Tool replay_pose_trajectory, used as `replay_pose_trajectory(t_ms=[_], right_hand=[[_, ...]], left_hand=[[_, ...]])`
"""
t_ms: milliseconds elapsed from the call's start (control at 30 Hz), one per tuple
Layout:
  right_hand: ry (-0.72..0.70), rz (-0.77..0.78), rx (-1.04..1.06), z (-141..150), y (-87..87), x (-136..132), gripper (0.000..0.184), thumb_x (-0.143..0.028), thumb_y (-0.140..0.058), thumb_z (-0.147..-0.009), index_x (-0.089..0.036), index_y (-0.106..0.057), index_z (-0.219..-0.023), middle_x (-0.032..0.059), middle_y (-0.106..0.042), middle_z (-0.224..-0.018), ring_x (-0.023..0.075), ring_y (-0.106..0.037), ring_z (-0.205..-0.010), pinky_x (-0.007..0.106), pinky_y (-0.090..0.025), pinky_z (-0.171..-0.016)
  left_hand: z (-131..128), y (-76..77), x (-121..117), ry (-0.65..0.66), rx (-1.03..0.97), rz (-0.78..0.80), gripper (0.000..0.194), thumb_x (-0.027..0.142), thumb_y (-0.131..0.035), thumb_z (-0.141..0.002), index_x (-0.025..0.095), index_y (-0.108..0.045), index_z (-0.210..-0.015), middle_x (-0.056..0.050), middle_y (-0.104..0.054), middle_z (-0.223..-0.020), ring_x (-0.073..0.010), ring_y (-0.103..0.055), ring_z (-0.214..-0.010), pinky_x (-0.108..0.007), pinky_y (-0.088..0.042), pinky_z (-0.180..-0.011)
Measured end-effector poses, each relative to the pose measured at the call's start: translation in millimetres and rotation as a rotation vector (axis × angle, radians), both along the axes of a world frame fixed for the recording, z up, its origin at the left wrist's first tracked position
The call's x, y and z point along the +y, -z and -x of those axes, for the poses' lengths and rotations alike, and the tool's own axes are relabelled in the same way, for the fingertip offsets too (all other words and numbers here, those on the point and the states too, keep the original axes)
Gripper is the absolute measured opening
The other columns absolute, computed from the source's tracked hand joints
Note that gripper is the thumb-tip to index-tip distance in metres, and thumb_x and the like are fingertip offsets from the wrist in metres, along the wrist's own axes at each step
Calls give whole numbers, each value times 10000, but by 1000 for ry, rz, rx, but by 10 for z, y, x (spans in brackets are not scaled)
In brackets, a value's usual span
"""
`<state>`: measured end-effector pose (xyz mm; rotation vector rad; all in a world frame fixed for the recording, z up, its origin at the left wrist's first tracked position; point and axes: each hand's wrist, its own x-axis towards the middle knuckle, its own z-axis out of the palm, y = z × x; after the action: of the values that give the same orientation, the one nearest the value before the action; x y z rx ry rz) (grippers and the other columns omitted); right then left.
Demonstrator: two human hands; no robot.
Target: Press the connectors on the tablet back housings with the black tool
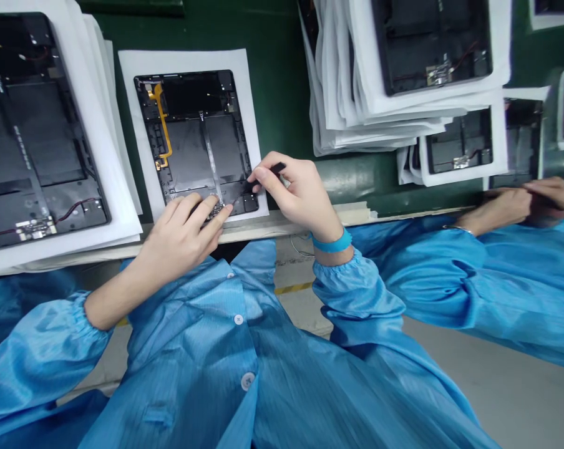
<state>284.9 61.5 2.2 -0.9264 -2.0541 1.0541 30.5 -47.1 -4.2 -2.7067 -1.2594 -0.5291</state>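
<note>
An opened tablet housing (183, 146) lies on a white sheet (254, 128) in front of me, with a yellow flex cable (164, 125) along its left side and a grey ribbon cable (210, 149) down its middle. My left hand (183, 227) is spread over the housing's near edge, its fingertips at a small circuit board (216, 209) they partly cover. In my right hand (294, 187) is a slim black tool (277, 168), apparently tweezers, pinched like a pen. Its tip points down at the near right corner of the housing, beside the board.
More housings (34, 125) on white sheets are stacked at left. At right stands a taller sheet pile (347, 93) with a housing (436, 43) on top. A co-worker's hands (511, 202) are at the far right. The green table's edge (282, 224) runs before me.
</note>
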Motion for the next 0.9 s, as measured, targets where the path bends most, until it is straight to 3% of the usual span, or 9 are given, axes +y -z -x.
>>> replay_pose_trajectory(t_ms=[167, 367, 500, 633, 767, 900], right_hand=[[-77, -157, -128, 4, 61, 73, 444, -578, -481, -1206, -248, -657, -969, 12, -725, -869, 204, -687, -843, 366, -513, -850], [-110, -338, -253, -44, 90, 83, 442, -518, -363, -1235, -254, -604, -975, 14, -678, -833, 221, -614, -796, 400, -460, -824], [-88, -297, -252, -62, 65, 42, 455, -539, -370, -1230, -257, -596, -954, 12, -663, -823, 217, -602, -783, 403, -463, -823], [53, -182, -123, 8, 69, -118, 428, -525, -451, -1222, -255, -632, -944, 8, -694, -844, 202, -641, -801, 398, -504, -865], [184, -21, 51, 129, 152, -345, 420, -512, -480, -1222, -244, -672, -962, -6, -722, -847, 173, -701, -809, 380, -542, -899], [230, 7, 110, 176, 236, -459, 409, -494, -491, -1221, -243, -697, -971, -5, -739, -864, 178, -739, -852, 389, -551, -925]], left_hand=[[3, -53, 46, 26, 26, -79, 304, 187, -670, -1095, 81, -771, -1361, -192, -805, -1283, -333, -746, -1107, -452, -635, -925], [3, -31, 68, 36, 8, -62, 320, 171, -677, -1082, 70, -767, -1372, -211, -798, -1288, -349, -737, -1125, -468, -621, -925], [-6, -34, 75, 30, 13, -66, 304, 168, -668, -1085, 75, -770, -1356, -204, -800, -1273, -346, -738, -1106, -461, -624, -908], [6, -60, 95, 39, 42, -60, 299, 182, -651, -1095, 85, -765, -1353, -199, -801, -1267, -341, -745, -1095, -458, -617, -893], [64, -50, 139, 60, 45, -38, 298, 218, -641, -1113, 123, -739, -1378, -179, -802, -1283, -329, -753, -1101, -443, -603, -878], [131, -2, 175, 86, 10, -31, 253, 219, -630, -1115, 128, -720, -1333, -169, -809, -1288, -324, -761, -1107, -433, -616, -861]])
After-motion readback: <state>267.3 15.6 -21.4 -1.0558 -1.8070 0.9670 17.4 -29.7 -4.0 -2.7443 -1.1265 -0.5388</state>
